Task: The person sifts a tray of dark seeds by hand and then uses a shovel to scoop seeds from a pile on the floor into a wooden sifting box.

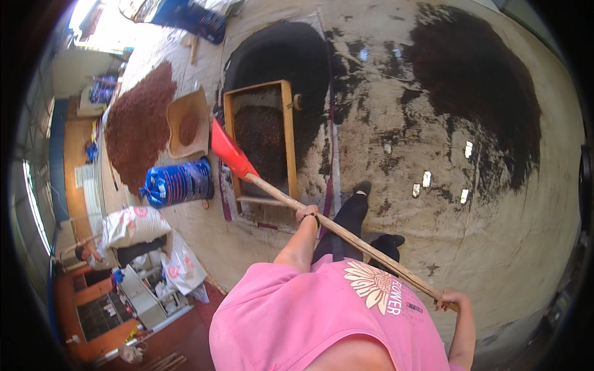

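Observation:
A long-handled shovel with a red blade (229, 150) and a wooden handle (357, 243) slants across the front of my body. My left hand (308, 214) grips the handle partway along, and my right hand (450, 299) holds it near its end. The blade hangs over the left side of a wooden-framed sieve (293, 139), apparently above its rim. Inside the sieve lies a heap of dark granular material (260, 134). Black fine material (283, 46) spreads on the sheet around and beyond the frame.
To the left are a reddish-brown heap (139, 120), a scoop-shaped basket (199, 104) and a full blue bag (181, 182). Another person (95, 257) stands with white sacks (134, 227) near a cluttered bench. More black material (478, 88) covers the tarp (510, 241) at right.

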Demonstrator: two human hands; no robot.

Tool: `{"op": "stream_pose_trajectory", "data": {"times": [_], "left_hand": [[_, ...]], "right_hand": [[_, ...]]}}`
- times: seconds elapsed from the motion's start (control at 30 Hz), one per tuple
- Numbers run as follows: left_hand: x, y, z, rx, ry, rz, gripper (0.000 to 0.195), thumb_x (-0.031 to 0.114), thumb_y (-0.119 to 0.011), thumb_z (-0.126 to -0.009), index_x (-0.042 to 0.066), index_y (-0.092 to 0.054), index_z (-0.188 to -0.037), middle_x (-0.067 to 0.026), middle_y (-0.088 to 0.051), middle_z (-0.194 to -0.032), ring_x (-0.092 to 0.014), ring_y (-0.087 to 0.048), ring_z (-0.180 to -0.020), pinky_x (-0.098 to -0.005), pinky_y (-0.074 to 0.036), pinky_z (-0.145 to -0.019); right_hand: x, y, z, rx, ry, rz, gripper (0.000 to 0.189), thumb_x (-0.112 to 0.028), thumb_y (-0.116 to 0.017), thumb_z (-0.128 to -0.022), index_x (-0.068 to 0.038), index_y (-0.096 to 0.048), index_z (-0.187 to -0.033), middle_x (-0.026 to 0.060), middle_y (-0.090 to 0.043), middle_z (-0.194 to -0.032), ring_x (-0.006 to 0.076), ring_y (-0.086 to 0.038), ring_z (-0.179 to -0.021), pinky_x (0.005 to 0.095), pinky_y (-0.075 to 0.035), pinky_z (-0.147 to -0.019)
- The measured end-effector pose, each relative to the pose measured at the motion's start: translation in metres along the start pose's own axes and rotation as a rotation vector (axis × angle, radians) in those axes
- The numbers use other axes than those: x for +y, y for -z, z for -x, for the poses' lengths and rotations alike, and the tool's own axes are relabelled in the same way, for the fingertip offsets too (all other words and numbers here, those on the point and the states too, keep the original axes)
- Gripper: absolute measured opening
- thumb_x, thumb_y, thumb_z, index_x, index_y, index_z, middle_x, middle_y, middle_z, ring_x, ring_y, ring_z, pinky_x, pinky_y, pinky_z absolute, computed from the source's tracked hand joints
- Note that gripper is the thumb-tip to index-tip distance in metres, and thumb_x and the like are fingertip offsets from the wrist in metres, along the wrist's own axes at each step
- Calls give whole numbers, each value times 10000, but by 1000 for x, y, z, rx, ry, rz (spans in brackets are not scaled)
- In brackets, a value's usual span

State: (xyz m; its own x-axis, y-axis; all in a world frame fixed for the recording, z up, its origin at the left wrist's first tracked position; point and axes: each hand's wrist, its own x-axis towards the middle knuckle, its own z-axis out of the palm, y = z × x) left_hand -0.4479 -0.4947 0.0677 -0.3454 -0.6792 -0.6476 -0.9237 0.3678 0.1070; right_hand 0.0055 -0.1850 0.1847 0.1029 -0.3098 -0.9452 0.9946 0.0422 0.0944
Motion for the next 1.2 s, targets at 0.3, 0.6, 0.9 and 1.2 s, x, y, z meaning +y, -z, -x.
{"op": "stream_pose_trajectory", "data": {"times": [0.3,0.6,0.9,1.2], "left_hand": [[-36,-88,-41,-575,-48,152,230,140,-523,-709,58,-454,-913,-143,-518,-761,-330,-512,-639,-490,-448,-577],[-62,-215,159,-935,-215,175,121,127,-530,-729,56,-445,-777,-133,-488,-632,-299,-495,-528,-433,-477,-538],[-178,-365,294,-969,-89,-194,326,190,-544,-794,-20,-393,-992,-158,-509,-637,-296,-553,-603,-445,-478,-566],[-246,-417,364,-759,89,-428,249,103,-566,-766,16,-430,-956,-136,-485,-683,-280,-492,-520,-413,-438,-436]], "right_hand": [[99,-56,-21,925,116,449,180,-148,-612,-577,-40,-639,-718,144,-627,-767,311,-605,-718,385,-455,-643],[224,-153,-22,1236,133,-37,161,-106,-591,-596,-50,-595,-747,178,-591,-667,349,-583,-672,441,-428,-632],[250,-212,18,1329,-237,-159,125,-155,-584,-644,-50,-520,-666,164,-564,-558,343,-563,-511,432,-429,-499],[206,-142,153,919,-438,-366,292,-327,-510,-772,-42,-576,-781,180,-592,-650,346,-593,-617,441,-452,-539]]}}
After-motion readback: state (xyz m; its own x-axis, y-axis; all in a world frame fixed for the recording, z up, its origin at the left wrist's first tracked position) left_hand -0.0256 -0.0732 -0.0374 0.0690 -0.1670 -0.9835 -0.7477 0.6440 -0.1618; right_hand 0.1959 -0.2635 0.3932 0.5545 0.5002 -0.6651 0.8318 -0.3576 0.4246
